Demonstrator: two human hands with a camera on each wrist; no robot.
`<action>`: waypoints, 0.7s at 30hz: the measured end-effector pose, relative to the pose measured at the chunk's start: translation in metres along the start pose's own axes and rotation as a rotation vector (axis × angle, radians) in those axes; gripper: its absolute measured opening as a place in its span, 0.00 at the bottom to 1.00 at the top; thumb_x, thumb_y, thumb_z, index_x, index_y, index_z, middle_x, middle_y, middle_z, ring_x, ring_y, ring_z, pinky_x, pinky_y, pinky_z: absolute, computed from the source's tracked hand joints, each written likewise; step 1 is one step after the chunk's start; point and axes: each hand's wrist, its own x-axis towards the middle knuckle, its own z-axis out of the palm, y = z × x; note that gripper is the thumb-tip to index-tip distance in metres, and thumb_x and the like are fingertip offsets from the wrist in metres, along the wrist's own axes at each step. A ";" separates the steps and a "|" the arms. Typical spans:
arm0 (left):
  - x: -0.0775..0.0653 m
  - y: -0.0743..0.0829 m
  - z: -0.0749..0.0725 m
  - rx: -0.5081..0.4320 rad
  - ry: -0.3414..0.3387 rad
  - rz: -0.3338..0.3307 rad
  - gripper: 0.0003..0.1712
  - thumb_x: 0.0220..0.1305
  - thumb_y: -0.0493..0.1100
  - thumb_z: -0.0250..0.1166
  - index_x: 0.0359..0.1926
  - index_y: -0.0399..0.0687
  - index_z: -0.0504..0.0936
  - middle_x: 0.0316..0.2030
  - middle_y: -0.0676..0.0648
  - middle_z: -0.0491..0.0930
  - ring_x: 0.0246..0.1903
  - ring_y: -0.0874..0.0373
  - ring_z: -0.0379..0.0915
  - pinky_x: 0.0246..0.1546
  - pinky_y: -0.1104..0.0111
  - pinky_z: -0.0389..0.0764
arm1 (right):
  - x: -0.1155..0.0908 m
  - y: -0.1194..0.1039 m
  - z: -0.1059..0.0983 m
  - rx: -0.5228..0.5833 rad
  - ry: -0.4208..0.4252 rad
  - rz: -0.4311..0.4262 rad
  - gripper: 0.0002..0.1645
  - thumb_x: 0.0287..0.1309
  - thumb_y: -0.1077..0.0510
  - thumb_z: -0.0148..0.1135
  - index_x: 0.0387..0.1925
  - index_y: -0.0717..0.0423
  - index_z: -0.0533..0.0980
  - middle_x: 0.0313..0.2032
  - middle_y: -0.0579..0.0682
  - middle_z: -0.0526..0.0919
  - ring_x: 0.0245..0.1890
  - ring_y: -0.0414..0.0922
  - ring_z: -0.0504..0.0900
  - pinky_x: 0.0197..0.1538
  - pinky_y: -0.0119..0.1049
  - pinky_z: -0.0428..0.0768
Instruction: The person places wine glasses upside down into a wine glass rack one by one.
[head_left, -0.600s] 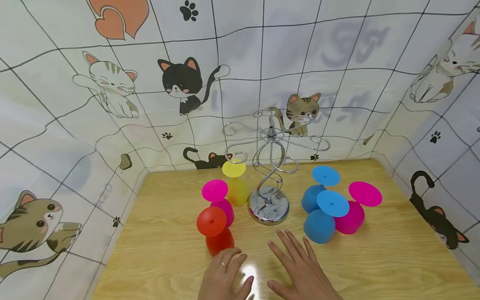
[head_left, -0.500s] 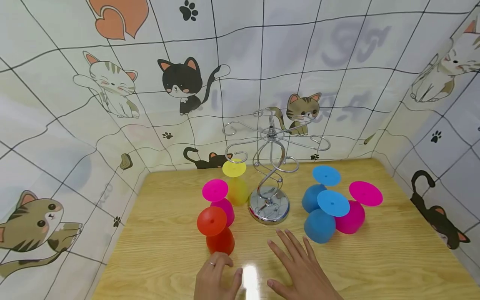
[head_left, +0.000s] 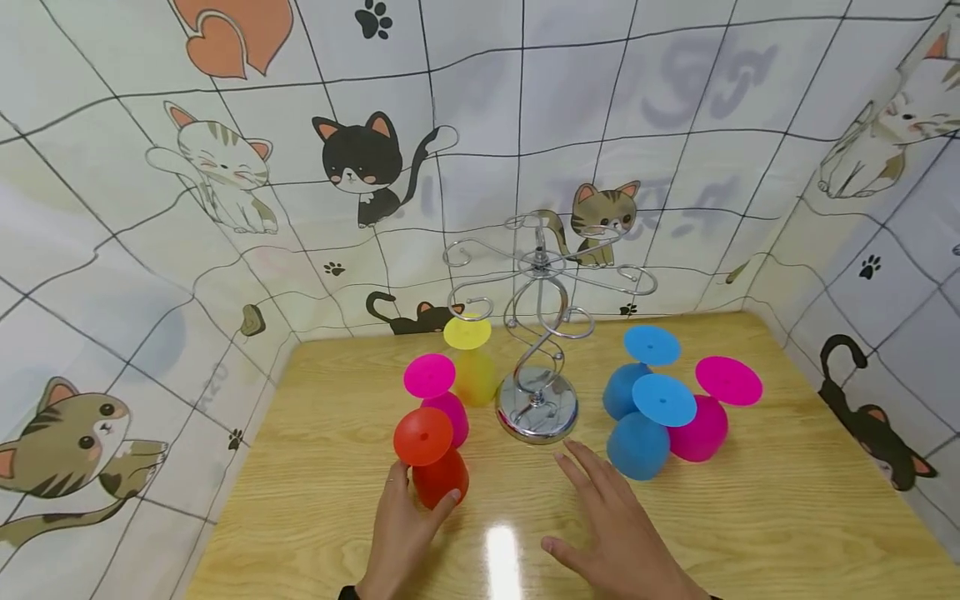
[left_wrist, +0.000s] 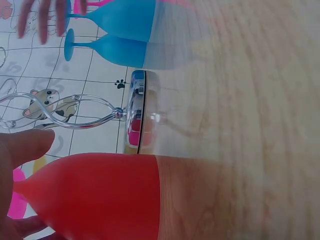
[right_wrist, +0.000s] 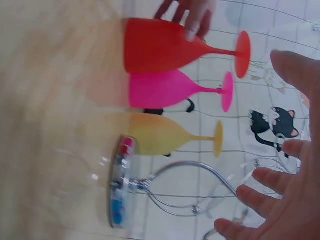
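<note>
An upside-down red wine glass (head_left: 442, 477) stands on the wooden table, foot up. My left hand (head_left: 401, 525) is around its bowl from the front left, thumb on the right side and fingers on the left. In the left wrist view a gap shows between the thumb (left_wrist: 31, 144) and the red bowl. Behind it stand an upturned pink glass (head_left: 450, 418) and a yellow one (head_left: 476, 380). My right hand (head_left: 622, 529) hovers with spread fingers in front of the chrome stand (head_left: 536, 410), left of two upturned blue glasses (head_left: 637, 448) and holding nothing.
Behind the near blue glass stands the other blue glass (head_left: 622, 392); a second pink glass (head_left: 699, 429) is to its right. Curled wire arms (head_left: 540, 265) spread from the stand's top. Cat-printed cloth (head_left: 480, 100) encloses the table (head_left: 322, 467) at the back and sides.
My left hand has moved forward and left from in front of the red glass to around its bowl, its fingers spreading. The right hand has shifted slightly forward, with its fingers drawn closer together.
</note>
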 end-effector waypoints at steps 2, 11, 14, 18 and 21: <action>0.005 0.000 0.004 -0.017 -0.009 0.003 0.46 0.47 0.50 0.79 0.64 0.48 0.65 0.59 0.47 0.76 0.59 0.48 0.74 0.59 0.48 0.76 | 0.005 0.000 -0.010 0.031 0.048 0.020 0.61 0.45 0.35 0.74 0.76 0.39 0.52 0.74 0.48 0.59 0.70 0.53 0.64 0.59 0.60 0.76; 0.011 -0.009 0.015 0.018 0.000 -0.007 0.44 0.47 0.47 0.78 0.63 0.48 0.66 0.56 0.46 0.77 0.55 0.48 0.76 0.57 0.50 0.78 | 0.021 0.005 -0.034 0.220 0.130 0.162 0.59 0.52 0.45 0.73 0.77 0.39 0.48 0.75 0.50 0.57 0.71 0.58 0.64 0.59 0.66 0.73; 0.012 -0.011 0.015 0.027 0.002 0.008 0.45 0.46 0.47 0.79 0.62 0.46 0.66 0.56 0.44 0.77 0.54 0.46 0.77 0.57 0.49 0.78 | 0.025 0.008 -0.035 0.263 0.172 0.153 0.58 0.52 0.49 0.74 0.77 0.42 0.49 0.73 0.51 0.59 0.68 0.60 0.67 0.59 0.67 0.73; 0.012 -0.012 0.016 0.019 -0.002 0.015 0.45 0.44 0.46 0.79 0.62 0.45 0.66 0.55 0.43 0.78 0.54 0.46 0.77 0.57 0.50 0.78 | 0.028 0.009 -0.033 0.303 0.194 0.153 0.56 0.53 0.52 0.73 0.76 0.41 0.51 0.72 0.51 0.61 0.65 0.59 0.70 0.56 0.66 0.74; 0.011 -0.012 0.015 0.021 0.000 0.018 0.44 0.44 0.47 0.79 0.61 0.46 0.67 0.53 0.44 0.79 0.52 0.47 0.78 0.55 0.51 0.79 | 0.028 0.009 -0.031 0.313 0.192 0.168 0.56 0.53 0.52 0.73 0.76 0.40 0.51 0.72 0.50 0.61 0.65 0.57 0.69 0.57 0.63 0.74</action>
